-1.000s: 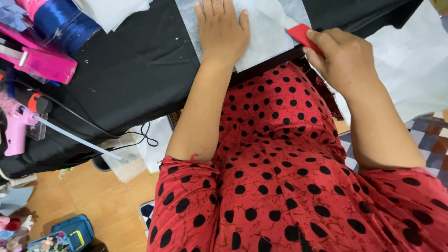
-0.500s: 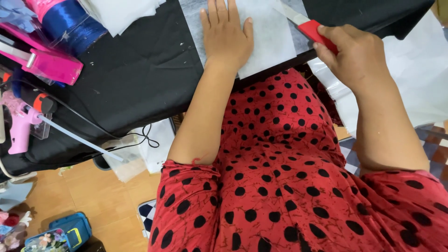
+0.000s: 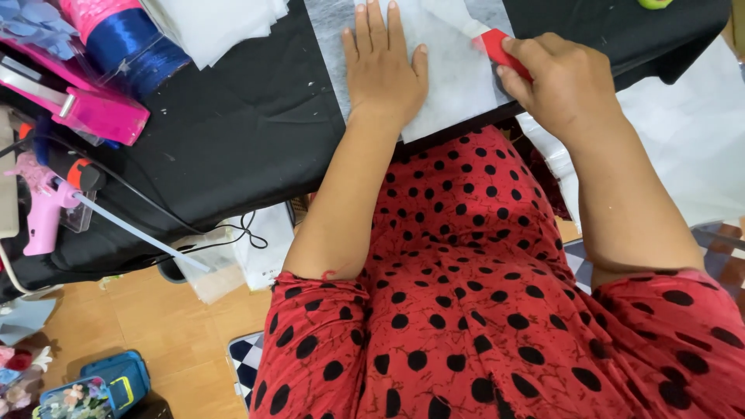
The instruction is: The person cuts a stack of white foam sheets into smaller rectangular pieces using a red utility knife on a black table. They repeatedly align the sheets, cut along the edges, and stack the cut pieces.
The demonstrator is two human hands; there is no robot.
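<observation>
The thin white fabric sheet (image 3: 450, 85) looks light and limp, so the left hand (image 3: 384, 70) presses it flat with open fingers while the right hand (image 3: 566, 85) is closed around the red-handled cutter (image 3: 500, 48).

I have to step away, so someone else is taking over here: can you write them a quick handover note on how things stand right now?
Left hand: flat, palm down, pinning the white fabric sheet to the black table cloth.
Right hand: gripping a red-handled cutter, its blade on the sheet just right of the left hand.
Done: how far the sheet is already cut cannot be told from here.
Left: the sheet lies in one piece under the left hand.
Nearby: pink glue gun at the table's left edge, blue ribbon spool behind it.
</observation>
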